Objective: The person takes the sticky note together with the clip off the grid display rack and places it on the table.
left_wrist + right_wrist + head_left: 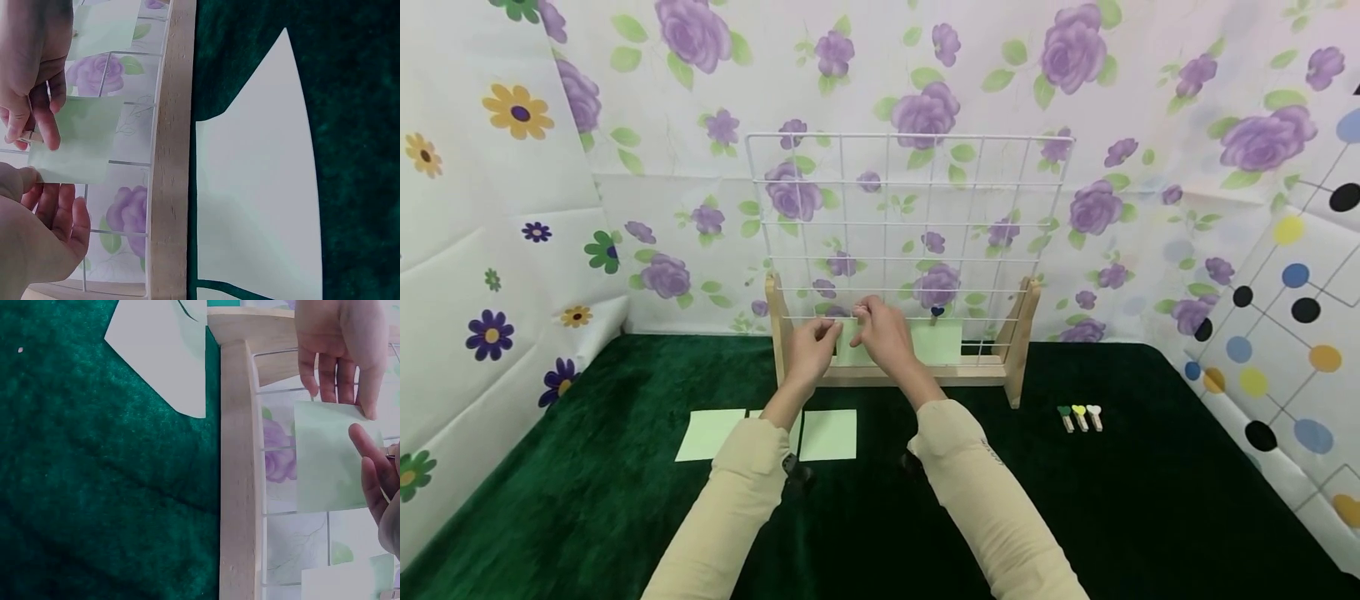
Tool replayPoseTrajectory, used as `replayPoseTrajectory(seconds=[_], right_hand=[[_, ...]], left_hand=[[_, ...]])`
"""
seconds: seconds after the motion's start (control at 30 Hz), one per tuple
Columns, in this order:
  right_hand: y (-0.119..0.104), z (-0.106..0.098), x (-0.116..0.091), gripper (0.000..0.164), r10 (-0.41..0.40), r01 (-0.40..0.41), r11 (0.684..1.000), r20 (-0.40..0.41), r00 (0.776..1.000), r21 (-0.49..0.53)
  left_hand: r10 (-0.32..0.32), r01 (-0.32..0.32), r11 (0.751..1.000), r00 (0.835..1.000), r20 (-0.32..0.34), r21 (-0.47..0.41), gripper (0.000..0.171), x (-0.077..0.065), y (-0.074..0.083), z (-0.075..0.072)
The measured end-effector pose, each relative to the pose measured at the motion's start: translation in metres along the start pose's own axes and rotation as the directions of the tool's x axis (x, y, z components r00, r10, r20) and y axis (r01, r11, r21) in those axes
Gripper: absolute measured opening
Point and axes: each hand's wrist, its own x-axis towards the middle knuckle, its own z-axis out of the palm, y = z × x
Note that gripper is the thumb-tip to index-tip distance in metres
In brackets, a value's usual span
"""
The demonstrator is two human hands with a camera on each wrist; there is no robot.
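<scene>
Keep it level while clipping

The left hand point(811, 346) pinches the card point(81, 144) at its 10 o'clock corner; the right hand point(886, 333) grips a peg point(390, 451) at its top edge. Best hold the card flat on the low part of the wire rack point(857, 379), so the peg bites paper and rack together, level with the hung card point(943, 343) at 3 o'clock. Spare pegs point(1080, 418) lie beyond, towards 4; loose cards point(827, 435) around 7
</scene>
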Motion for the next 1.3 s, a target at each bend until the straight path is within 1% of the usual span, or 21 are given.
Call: replayPoseTrajectory(seconds=[0.27, 0.4, 0.5, 0.63, 0.73, 0.83, 0.9, 1.0, 1.13, 1.3], right_hand=[[0.001, 0.001, 0.0, 0.02, -0.026, 0.025, 0.999, -0.032, 0.999, -0.02], [0.002, 0.003, -0.001, 0.019, -0.035, 0.034, 0.999, -0.067, 0.997, -0.02], [0.002, 0.003, -0.001, 0.017, -0.062, 0.057, 0.997, -0.098, 0.993, -0.056], [-0.002, 0.003, 0.0, 0.015, -0.108, 0.097, 0.991, -0.115, 0.987, -0.097], [-0.004, 0.003, -0.001, 0.015, -0.102, 0.096, 0.994, -0.119, 0.988, -0.056], [-0.003, 0.004, -0.004, 0.018, -0.091, 0.094, 0.995, -0.125, 0.988, 0.019], [0.0, 0.005, -0.008, 0.019, -0.107, 0.117, 0.991, -0.137, 0.985, 0.068], [0.003, 0.003, -0.014, 0.019, -0.164, 0.186, 0.975, -0.174, 0.971, 0.121], [0.008, -0.002, -0.021, 0.016, -0.232, 0.26, 0.956, -0.192, 0.954, 0.133], [0.012, -0.012, -0.03, 0.015, -0.273, 0.289, 0.951, -0.148, 0.951, 0.105]], left_hand=[[0.003, -0.003, 1.0, 1.0, 0.021, 0.01, 0.021, 0.0, 0.002, -0.001], [0.014, -0.015, 0.999, 1.0, 0.026, 0.035, 0.02, -0.001, 0.002, -0.001], [0.025, -0.027, 0.998, 0.999, 0.03, 0.06, 0.019, -0.001, 0.003, -0.001], [0.046, -0.048, 0.996, 0.999, 0.026, 0.081, 0.018, 0.0, 0.003, -0.002], [0.053, -0.056, 0.995, 0.998, 0.045, 0.082, 0.018, -0.002, 0.001, -0.003], [0.048, -0.053, 0.997, 0.996, 0.081, 0.064, 0.017, -0.006, -0.003, -0.003], [0.04, -0.044, 0.998, 0.994, 0.098, 0.036, 0.017, -0.009, -0.005, -0.004], [0.046, -0.048, 0.999, 0.993, 0.105, 0.013, 0.017, -0.013, -0.004, -0.005], [0.051, -0.05, 0.999, 0.992, 0.115, -0.01, 0.019, -0.016, -0.002, -0.007], [0.034, -0.032, 0.999, 0.987, 0.155, -0.013, 0.024, -0.02, -0.003, -0.009]])
